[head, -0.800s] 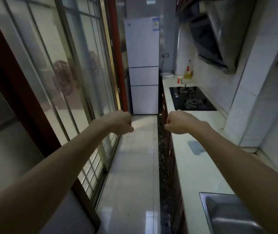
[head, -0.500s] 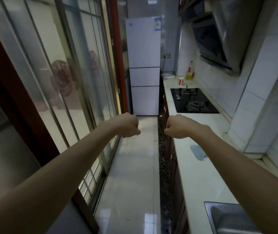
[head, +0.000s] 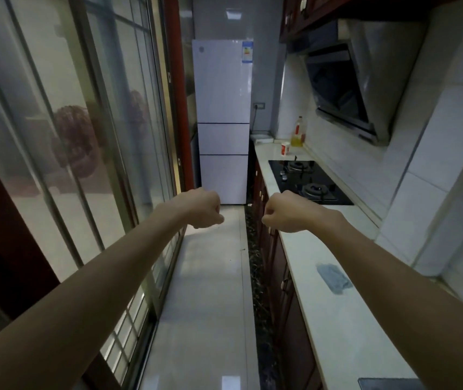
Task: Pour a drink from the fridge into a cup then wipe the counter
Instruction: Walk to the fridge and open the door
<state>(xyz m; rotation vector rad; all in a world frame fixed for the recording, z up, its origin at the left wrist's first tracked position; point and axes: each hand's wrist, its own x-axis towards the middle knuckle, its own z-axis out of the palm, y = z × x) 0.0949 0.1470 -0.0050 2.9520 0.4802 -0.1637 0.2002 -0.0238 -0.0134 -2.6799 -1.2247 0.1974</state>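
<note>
A tall white fridge with three closed doors stands at the far end of the narrow kitchen. A white and red cup sits on the pale counter beyond the hob. A grey-blue cloth lies flat on the counter near my right forearm. Both arms are stretched forward over the floor. My left hand and my right hand are closed into fists, holding nothing, well short of the fridge.
A black gas hob is set in the counter under a range hood. A yellow oil bottle stands behind the cup. Glass sliding doors line the left. A sink corner shows bottom right.
The view has advanced along the corridor toward the fridge; the sink has slid almost out of frame. Both fists stay closed and held out ahead.
</note>
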